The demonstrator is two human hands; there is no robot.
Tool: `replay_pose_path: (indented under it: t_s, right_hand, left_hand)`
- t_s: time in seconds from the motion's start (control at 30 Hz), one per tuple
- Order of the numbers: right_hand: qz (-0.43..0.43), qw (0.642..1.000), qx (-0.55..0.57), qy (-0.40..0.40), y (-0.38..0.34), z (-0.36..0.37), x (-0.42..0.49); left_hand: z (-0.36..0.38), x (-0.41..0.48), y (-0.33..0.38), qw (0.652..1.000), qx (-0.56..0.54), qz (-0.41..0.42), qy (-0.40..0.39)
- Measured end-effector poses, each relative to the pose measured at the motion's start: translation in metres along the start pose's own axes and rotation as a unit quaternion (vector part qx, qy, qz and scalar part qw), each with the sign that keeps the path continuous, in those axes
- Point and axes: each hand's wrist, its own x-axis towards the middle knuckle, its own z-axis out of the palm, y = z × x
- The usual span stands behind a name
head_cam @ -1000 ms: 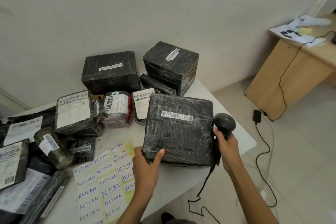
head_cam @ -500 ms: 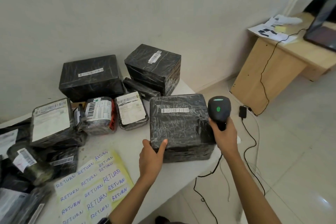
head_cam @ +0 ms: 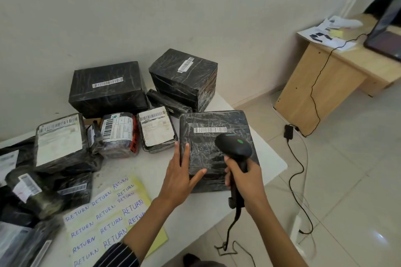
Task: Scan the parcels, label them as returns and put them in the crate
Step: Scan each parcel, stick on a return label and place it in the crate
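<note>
White table against plain wall. Black parcel lay under both hands; left hand flat, fingers spread on near-left corner to steady it. Right hand gripped scanner, head aimed at barcode just ahead. RETURN labels left of left wrist. Crate unseen.

Both forearms reach forward from the bottom edge of the view, over the desk's near right corner. The left hand lies open and flat, palm down, fingers straight and together pointing away from the body, thumb spread out to the right; a dark striped sleeve sits pushed up near the elbow. The right hand is bare to the forearm, fingers curled tight around the handle of a scanner, wrist bent slightly so the scanner's head tips forward and down.
</note>
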Motion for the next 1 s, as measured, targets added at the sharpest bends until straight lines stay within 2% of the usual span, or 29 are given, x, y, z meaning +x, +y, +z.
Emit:
replay_pose_path:
  t_s: [0.2, 1.0]
  right_hand:
    - [0.006, 1.000, -0.015, -0.016, -0.001, 0.014, -0.006]
    - [0.000, 0.999, -0.039, 0.001, -0.005, 0.025, -0.017]
  left_hand:
    - [-0.001, 0.001, -0.007, 0.997, 0.065, 0.048, -0.005]
    - [-0.001, 0.001, -0.005, 0.996, 0.086, 0.037, -0.013]
